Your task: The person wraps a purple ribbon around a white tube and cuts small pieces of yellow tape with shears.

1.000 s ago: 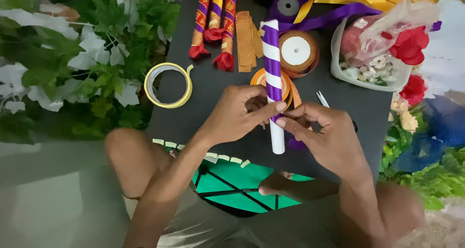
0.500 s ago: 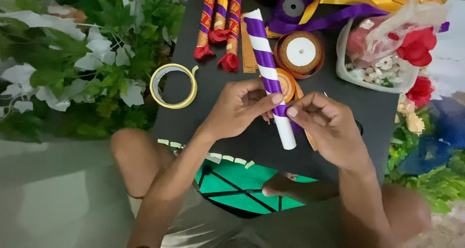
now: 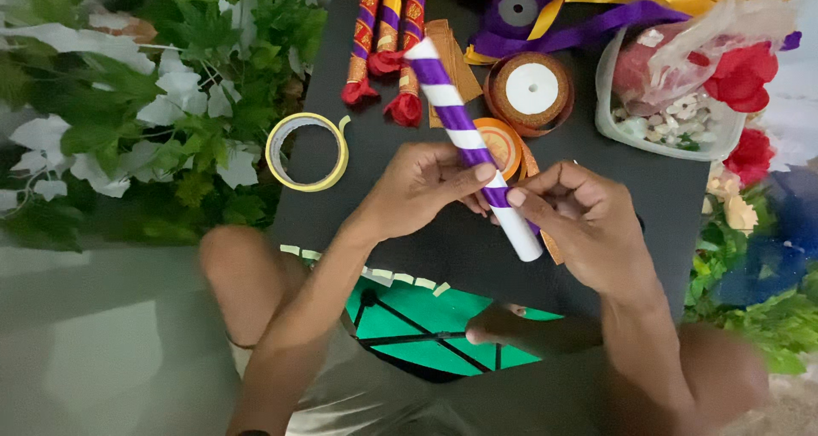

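Black counter (image 3: 400, 206) carries ribbon spools at its far edge. Left hand (image 3: 422, 184) and right hand (image 3: 579, 219), fingers clamped, hold the white tube (image 3: 467, 138) mid-counter; purple ribbon wrap has advanced, lower end bare.

orange ribbon spool (image 3: 503, 144) half behind tube (image 3: 469, 142), purple spool (image 3: 517, 5) edge-cropped

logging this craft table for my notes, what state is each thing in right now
white tube: held in both hands, partly wrapped in purple ribbon, bare at the near end
left hand: gripping the tube
right hand: pinching the ribbon on the tube
yellow tape roll: flat on the black board, loose
plastic tub: open, filled
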